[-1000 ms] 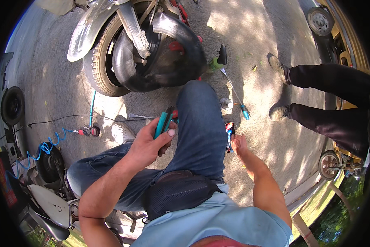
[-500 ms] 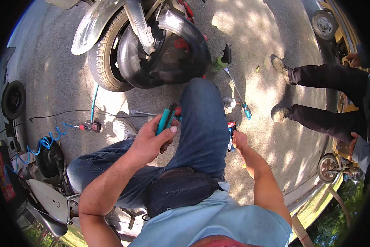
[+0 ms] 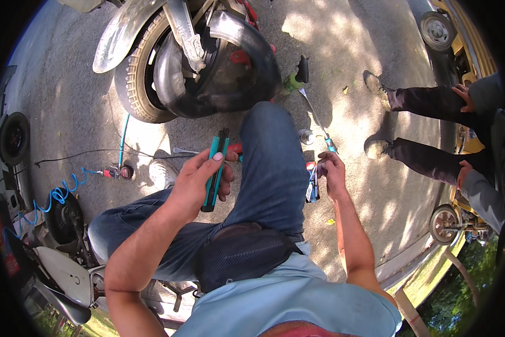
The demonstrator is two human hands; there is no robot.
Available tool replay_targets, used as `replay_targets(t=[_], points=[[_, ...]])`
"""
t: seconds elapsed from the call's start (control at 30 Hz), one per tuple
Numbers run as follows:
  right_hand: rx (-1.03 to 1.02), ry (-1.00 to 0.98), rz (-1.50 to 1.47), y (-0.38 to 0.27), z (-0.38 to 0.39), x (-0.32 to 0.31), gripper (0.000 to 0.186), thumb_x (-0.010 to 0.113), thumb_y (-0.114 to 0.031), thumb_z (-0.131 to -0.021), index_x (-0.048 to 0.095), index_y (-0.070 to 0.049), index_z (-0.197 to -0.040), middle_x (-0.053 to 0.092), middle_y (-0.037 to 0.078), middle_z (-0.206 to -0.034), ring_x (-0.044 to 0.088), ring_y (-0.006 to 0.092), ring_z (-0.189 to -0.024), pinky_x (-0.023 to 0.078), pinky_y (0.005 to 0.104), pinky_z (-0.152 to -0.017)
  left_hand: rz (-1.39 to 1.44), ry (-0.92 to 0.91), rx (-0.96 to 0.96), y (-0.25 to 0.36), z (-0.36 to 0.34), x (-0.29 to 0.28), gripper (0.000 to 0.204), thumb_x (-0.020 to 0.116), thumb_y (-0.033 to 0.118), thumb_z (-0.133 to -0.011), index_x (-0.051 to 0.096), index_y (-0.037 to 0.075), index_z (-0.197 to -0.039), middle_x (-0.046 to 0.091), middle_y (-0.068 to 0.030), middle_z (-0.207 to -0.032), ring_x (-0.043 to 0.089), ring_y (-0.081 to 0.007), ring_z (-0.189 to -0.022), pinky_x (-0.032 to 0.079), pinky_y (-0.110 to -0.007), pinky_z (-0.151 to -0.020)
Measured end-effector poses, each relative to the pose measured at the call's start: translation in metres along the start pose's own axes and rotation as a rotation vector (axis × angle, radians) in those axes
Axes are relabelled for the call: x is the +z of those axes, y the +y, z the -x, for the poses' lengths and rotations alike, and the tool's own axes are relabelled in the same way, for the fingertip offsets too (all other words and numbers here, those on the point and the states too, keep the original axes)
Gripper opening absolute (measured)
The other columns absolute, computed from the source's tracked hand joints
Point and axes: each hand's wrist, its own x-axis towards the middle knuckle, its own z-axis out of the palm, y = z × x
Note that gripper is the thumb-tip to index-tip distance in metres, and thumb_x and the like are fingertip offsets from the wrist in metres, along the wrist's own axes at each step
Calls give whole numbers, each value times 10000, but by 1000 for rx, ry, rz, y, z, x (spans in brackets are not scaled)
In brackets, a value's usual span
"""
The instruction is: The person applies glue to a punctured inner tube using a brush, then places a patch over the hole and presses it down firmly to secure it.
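My left hand (image 3: pixel 210 171) grips a teal and black bar-shaped tool (image 3: pixel 214 188) upright over my lap. My right hand (image 3: pixel 332 171) has curled fingers at a small red, blue and white box (image 3: pixel 312 191) beside my right knee; what they hold is hard to make out. A long screwdriver (image 3: pixel 318 121) with a teal handle and a metal can (image 3: pixel 307 136) lie just beyond the box. Ahead, a loose black inner tube (image 3: pixel 244 84) drapes against a motorcycle's front wheel (image 3: pixel 137 73), below its fork (image 3: pixel 188 39).
At left are a coiled blue air hose (image 3: pixel 61 194) with gauge (image 3: pixel 126 172), a cable, spare tire (image 3: pixel 14 140) and scooter seat (image 3: pixel 58 264). A green bottle (image 3: pixel 292 83) stands near the tube. At right, another person in dark trousers (image 3: pixel 426 163) stands with hands near their legs; vehicles line that side.
The tool in my left hand has turned upright, showing more length. My right hand has risen along the box, fingers higher. The other person's hands have come into fuller view by their legs.
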Motion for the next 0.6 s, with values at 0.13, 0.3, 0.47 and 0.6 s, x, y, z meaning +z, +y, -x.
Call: replay_targets(t=[0.13, 0.3, 0.47, 0.6], points=[[-8, -359, -501, -71, 29, 63, 66, 489, -109, -807, 487, -43, -808, 477, 90, -744, 463, 187, -585, 398, 303, -509, -31, 49, 26, -1, -3, 1, 391, 495, 326, -1061, 621, 1, -1240, 619, -58, -851, 639, -140, -721, 577, -307, -640], [52, -716, -276, -114, 59, 120, 150, 552, -154, -934, 584, -8, -920, 473, 14, -681, 407, 81, -575, 332, 252, -516, -3, 44, 131, -1, -7, 5, 310, 585, 258, -1045, 641, 38, -1256, 652, -49, -946, 654, -145, -905, 579, -323, -788], [-147, -798, 288, -99, 93, 178, 376, 632, -360, -1009, 646, 14, -1039, 531, -9, -714, 452, 73, -660, 388, 274, -595, -52, 96, 235, -2, -9, 3, 295, 655, 220, -1009, 654, 33, -1237, 687, -62, -1060, 667, -149, -980, 559, -300, -824], [-143, -821, 165, -83, 104, 197, 380, 610, -392, -1022, 627, -14, -991, 475, -18, -660, 419, 83, -633, 359, 297, -565, -75, 90, 205, 4, -6, 6, 299, 635, 216, -1017, 645, 28, -1249, 690, -88, -1058, 665, -157, -987, 556, -310, -839]])
